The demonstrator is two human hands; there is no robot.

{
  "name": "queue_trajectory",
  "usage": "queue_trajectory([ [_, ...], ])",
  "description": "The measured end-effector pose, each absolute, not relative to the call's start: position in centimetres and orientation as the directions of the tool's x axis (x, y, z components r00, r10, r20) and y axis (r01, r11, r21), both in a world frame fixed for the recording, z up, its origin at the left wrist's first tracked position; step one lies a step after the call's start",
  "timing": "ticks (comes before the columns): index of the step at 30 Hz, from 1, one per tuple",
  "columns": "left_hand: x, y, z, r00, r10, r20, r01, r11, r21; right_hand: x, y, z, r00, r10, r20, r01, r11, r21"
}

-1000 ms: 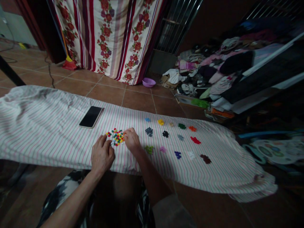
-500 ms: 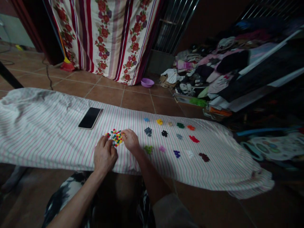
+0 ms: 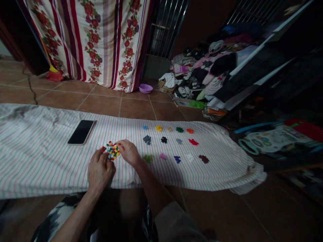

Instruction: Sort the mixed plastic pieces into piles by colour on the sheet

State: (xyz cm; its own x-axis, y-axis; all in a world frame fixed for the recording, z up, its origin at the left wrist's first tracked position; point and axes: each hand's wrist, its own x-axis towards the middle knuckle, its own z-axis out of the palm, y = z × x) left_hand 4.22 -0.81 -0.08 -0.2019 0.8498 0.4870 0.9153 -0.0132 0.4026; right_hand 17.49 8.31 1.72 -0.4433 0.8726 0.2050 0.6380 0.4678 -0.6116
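A mixed pile of small colored pieces (image 3: 113, 152), mostly red, yellow, green and white, lies on the striped cloth (image 3: 50, 161). At the pile's left edge rests my left hand (image 3: 100, 169), open, its fingers bent and a little apart, fingertips touching or close to the pieces. From the other side my right hand (image 3: 129, 153) reaches to the pile's right edge with thumb and fingers pinched together; whatever is between them is too small to make out. Sorted small heaps sit right of it, among them lime green (image 3: 148, 158), gray (image 3: 147, 139), pink (image 3: 162, 156) and black (image 3: 164, 139).
A phone (image 3: 81, 132) lies on the cloth left of the pile. Further heaps, such as red (image 3: 193, 142) and dark brown (image 3: 204, 159), spread to the right. Beyond the cloth are a purple basin (image 3: 145, 88), a floral curtain (image 3: 106, 43) and piled clothes (image 3: 191, 72).
The view has shifted, so the cloth and everything on it appear farther left. Both hands stay at the mixed pile, with little visible change in their pose.
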Motion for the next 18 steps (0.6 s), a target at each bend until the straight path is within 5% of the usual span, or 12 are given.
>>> queue_trajectory([
  [18, 3.7, -0.5, -0.4, -0.211, 0.845, 0.49, 0.929, 0.018, 0.37, 20.3, 7.9, 3.4, -0.371, 0.901, 0.225, 0.644, 0.424, -0.637],
])
